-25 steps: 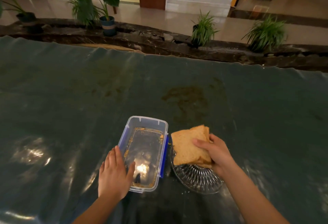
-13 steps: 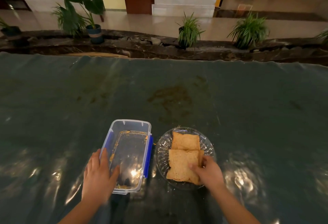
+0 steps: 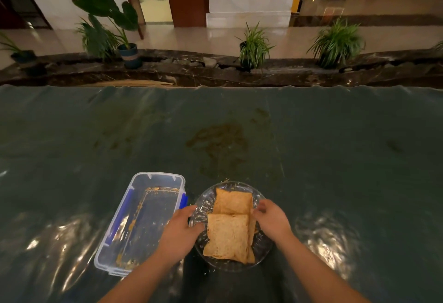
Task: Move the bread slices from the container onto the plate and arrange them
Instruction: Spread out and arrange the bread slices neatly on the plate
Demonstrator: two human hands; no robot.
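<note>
A clear glass plate (image 3: 262, 247) sits near the table's front edge with bread slices on it. One slice (image 3: 233, 200) lies at the far side; a nearer stack of slices (image 3: 227, 236) overlaps it. My left hand (image 3: 181, 233) rests on the plate's left rim, fingers curled over the edge. My right hand (image 3: 273, 218) is at the plate's right side, fingertips touching the right edge of the near slices. Left of the plate stands the clear plastic container (image 3: 143, 221) with blue clips, holding only crumbs.
The table is covered with a dark green glossy sheet (image 3: 311, 158) with brownish stains in the middle. Beyond its far edge run a dark stone ledge (image 3: 215, 70) and several potted plants.
My left hand left the container and moved right onto the plate's rim. My right hand shifted from the near slice's corner to its right edge. The slices lie flat on the plate.
</note>
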